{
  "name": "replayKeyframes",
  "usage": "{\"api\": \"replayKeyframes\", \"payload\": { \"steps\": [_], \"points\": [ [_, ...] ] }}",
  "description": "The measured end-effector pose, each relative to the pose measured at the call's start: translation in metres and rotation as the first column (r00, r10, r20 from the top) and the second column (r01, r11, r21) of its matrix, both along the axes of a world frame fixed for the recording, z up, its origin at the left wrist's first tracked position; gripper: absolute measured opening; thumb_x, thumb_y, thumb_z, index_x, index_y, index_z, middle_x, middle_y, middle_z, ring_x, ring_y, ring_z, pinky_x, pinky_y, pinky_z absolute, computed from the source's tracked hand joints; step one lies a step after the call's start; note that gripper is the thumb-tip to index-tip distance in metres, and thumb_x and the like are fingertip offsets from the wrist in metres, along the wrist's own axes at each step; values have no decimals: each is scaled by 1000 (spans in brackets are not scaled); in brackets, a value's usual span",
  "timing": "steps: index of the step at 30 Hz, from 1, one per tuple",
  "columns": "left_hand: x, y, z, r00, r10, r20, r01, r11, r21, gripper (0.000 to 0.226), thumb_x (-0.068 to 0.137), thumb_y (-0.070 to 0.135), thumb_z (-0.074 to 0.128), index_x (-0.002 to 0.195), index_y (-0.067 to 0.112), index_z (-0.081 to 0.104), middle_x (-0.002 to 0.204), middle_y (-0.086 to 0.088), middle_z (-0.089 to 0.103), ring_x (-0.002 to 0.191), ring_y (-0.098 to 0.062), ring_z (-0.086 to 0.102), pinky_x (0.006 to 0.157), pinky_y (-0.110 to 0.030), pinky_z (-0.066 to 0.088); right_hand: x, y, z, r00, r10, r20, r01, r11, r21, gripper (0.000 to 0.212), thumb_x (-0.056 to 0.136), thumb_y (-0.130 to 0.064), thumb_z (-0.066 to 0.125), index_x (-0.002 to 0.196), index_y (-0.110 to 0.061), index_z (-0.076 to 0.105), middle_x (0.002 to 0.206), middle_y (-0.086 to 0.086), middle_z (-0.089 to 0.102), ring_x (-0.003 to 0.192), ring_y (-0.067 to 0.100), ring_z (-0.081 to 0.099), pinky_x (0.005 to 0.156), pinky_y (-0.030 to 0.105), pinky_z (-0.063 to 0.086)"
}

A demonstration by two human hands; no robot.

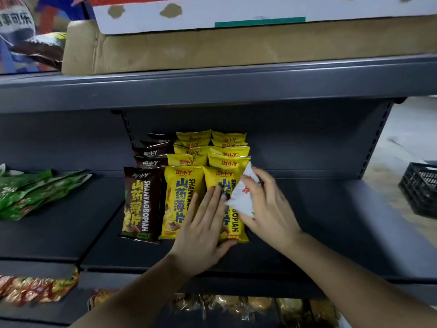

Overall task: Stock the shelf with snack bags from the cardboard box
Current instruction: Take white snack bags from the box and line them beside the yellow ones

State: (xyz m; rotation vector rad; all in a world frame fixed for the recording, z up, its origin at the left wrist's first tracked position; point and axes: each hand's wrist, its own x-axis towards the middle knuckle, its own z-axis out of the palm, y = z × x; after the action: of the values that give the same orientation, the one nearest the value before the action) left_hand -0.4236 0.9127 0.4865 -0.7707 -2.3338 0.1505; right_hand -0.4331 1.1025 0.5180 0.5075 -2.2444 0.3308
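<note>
Left hand (203,223), fingers straight, presses flat on the front yellow foil snack bag (212,179), apparently to steady its row on the dark grey metal shelf (331,221). Right hand (267,204) grips a white crinkled snack bag (243,195) touching that row's right side, probably to start a new row.

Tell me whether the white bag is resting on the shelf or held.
Held: the right hand grips the white bag, tilted across the front yellow bag.

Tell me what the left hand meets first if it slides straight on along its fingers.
The left hand lies flat on the front yellow bag; straight on, its fingertips probably meet the white packet in the right hand, though depth is unclear.
</note>
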Motion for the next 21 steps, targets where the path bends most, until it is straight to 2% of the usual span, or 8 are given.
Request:
{"api": "replayKeyframes", "payload": {
  "steps": [3,5,8,11,15,16,19,21],
  "points": [
    [-8,12,4,1000,16,-15,-17,997,-73,97,78,66,56,150,13,17,155,-20,17,143,-35,19,112,-56,25,0,15,6,998,-49,33,53,991,-119,71,76,-37,74,132,-13,38,132,13,35,110,34,57,77,39,55],
    [-15,16,5,999,36,-28,-39,994,-105,101,72,66,62,150,19,19,154,-19,20,141,-34,24,111,-54,28,-1,23,8,995,-69,73,80,983,-163,68,78,-40,68,132,-13,38,133,12,35,108,33,58,72,37,56],
    [-22,17,5,998,45,-44,-50,991,-128,102,68,68,64,149,22,23,154,-19,22,141,-34,28,110,-51,31,-1,31,8,988,-90,129,120,961,-247,67,77,-37,69,132,-14,38,133,9,36,106,31,58,68,34,54],
    [-26,13,5,997,15,-74,-24,992,-126,99,70,69,60,150,23,21,154,-19,19,142,-33,23,111,-50,31,-1,34,7,979,-107,176,156,942,-297,67,77,-35,71,132,-13,40,134,8,37,107,29,58,66,31,52],
    [-23,6,10,999,-38,-21,35,993,-115,84,81,66,42,150,26,18,155,-20,18,143,-34,19,108,-55,34,3,36,5,974,-86,211,155,929,-336,67,78,-34,72,133,-12,41,135,6,37,108,27,57,66,30,52],
    [-21,4,12,999,-49,-2,49,992,-117,84,81,65,43,151,27,16,155,-19,16,144,-35,16,108,-57,32,4,36,4,974,-79,211,150,926,-346,67,78,-34,71,133,-12,41,134,6,36,108,26,57,66,29,52],
    [-13,5,20,997,-58,58,65,990,-121,97,74,57,65,151,27,15,156,-20,13,144,-36,13,108,-61,28,7,35,4,974,-62,216,146,906,-398,65,79,-33,71,133,-13,40,133,4,36,109,24,55,68,25,48],
    [2,17,29,994,-71,84,81,990,-119,96,73,48,70,151,22,20,155,-21,15,144,-37,13,107,-64,26,8,34,8,975,-54,217,149,881,-450,63,79,-32,70,132,-15,40,132,2,35,111,21,53,70,25,45]
  ]
}}
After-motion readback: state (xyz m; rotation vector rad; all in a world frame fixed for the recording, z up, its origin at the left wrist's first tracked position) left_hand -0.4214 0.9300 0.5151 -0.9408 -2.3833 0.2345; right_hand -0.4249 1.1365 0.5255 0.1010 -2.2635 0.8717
